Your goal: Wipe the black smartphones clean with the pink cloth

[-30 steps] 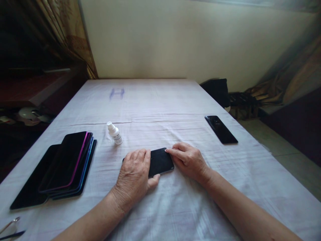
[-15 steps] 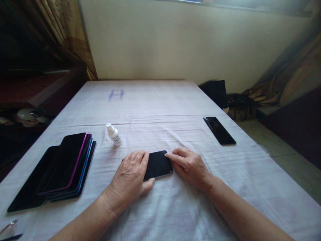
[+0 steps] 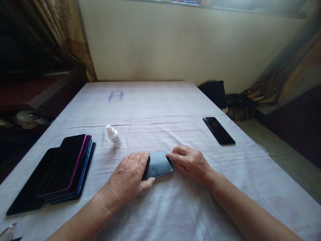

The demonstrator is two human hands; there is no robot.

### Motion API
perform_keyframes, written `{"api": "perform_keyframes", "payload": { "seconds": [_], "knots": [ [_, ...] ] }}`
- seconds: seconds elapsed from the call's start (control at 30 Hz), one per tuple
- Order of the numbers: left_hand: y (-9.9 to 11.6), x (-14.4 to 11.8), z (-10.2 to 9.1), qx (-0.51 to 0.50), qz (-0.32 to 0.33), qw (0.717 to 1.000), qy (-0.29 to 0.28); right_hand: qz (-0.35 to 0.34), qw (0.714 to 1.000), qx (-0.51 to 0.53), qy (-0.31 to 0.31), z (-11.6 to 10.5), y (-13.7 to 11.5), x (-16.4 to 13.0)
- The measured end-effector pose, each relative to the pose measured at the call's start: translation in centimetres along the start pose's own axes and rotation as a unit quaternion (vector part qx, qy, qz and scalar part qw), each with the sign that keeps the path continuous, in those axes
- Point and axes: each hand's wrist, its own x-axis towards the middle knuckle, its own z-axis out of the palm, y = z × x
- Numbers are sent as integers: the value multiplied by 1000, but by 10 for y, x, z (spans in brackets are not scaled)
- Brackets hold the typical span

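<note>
A black smartphone (image 3: 158, 164) lies screen up on the white cloth, pale light reflecting off its glass. My left hand (image 3: 131, 169) covers its left end, the fingers along the far edge and the thumb at the near edge, gripping it. At the phone's far right corner is my right hand (image 3: 192, 162), its fingers curled and the index fingertip touching the corner. Whatever may be pinched there is too small to make out. Beyond my left hand stands a small white bottle (image 3: 114, 135), upright with its cap on.
Several phones lie in a stack (image 3: 62, 167) at the left. Another dark phone (image 3: 219, 130) rests near the table's right edge. A thin metal item (image 3: 8, 228) shows at the lower left corner. The cloth-covered table (image 3: 150, 103) reaches back to a wall.
The phone's screen has turned from black to a pale reflection. Both hands stay nearly in place, the left shifted very slightly. The view has moved a little.
</note>
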Motion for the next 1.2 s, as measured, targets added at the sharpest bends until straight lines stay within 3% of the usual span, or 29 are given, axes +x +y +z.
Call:
{"api": "perform_keyframes", "payload": {
  "seconds": [0.33, 0.6, 1.2],
  "knots": [
    [3, -4, 8, 56, 17, 998, 13, -41, 999, 16, -33, -12, -16, -15],
    [5, -4, 9, 68, 33, 997, 35, -1, 999, -22, -49, 7, 7, 11],
    [9, -6, 7, 68, 4, 998, 11, 17, 999, 34, 2, -4, -16, -22]
  ]
}}
